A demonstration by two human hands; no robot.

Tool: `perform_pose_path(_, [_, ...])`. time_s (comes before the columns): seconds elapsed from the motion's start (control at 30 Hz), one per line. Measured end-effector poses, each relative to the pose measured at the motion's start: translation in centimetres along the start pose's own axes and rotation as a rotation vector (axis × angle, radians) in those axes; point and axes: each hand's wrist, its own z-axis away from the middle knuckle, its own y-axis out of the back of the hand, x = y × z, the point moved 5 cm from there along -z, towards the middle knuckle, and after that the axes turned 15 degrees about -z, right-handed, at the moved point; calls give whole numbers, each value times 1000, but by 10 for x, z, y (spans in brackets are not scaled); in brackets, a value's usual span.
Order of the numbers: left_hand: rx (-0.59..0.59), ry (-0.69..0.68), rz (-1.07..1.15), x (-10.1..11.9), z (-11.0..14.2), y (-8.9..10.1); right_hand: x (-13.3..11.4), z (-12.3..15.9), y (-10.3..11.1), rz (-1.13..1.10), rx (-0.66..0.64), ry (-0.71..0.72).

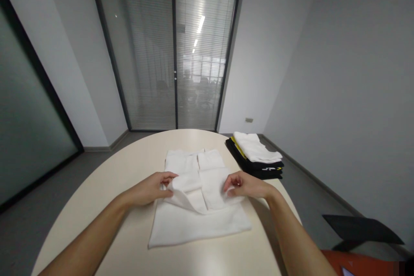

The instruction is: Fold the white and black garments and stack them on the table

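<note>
A white garment [197, 215] lies flat on the round cream table [97, 207], partly folded. My left hand [152, 187] pinches a raised fold of the white cloth at its left side. My right hand [247, 184] grips the same fold on the right side, fingers curled round the fabric. Both hands hold the cloth a little above the part that lies flat. The far end of the garment, near the table's middle, rests smooth.
A stack of folded clothes [257, 155], white on top of black with a yellow stripe, sits at the table's far right edge. A dark chair part [359, 228] and an orange thing [355, 265] are at the lower right. Glass doors with blinds [174, 51] stand behind.
</note>
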Motion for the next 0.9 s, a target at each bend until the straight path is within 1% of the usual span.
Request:
perform_pose_path(0.07, [-69,-41,-79,14,6,4,-2,2,-1,-51,-18,1])
perform_pose_path(0.13, [-185,-89,-140,22,13,6,-4,4,-3,-77,-48,-19])
perform_pose_path(0.2, [-321,-131,-166,25,20,5,-5,6,-7,-77,-90,-58])
perform_pose_path(0.23, [-363,-128,-183,25,22,3,-5,7,-9,-64,-108,-74])
perform_pose_path(0.27, [-373,-109,-207,23,23,2,-5,8,-10,-44,-120,-83])
perform_pose_path(0.33, [-323,-60,-267,21,23,0,-6,8,-10,5,-119,-81])
perform_pose_path(0.4, [-271,-40,-327,23,23,-5,-6,9,-10,64,-90,-83])
perform_pose_path(0.5, [-239,-37,-460,30,26,-19,-10,11,-14,261,9,-103])
perform_pose_path(0.57, [-212,-24,-567,35,27,-26,-18,12,-24,427,57,-72])
perform_pose_path(0.63, [-196,-20,-644,38,27,-31,-26,10,-41,542,57,-19])
perform_pose_path(0.7, [-197,-19,-680,41,27,-34,-31,5,-58,601,32,15])
perform_pose_path(0.77, [-190,-34,-684,44,26,-36,-31,-1,-71,641,16,38])
perform_pose_path(0.83, [-173,-78,-679,48,24,-40,-27,-8,-79,660,-10,60])
perform_pose_path(0.9, [-167,-126,-689,53,21,-45,-22,-13,-82,660,-32,76])
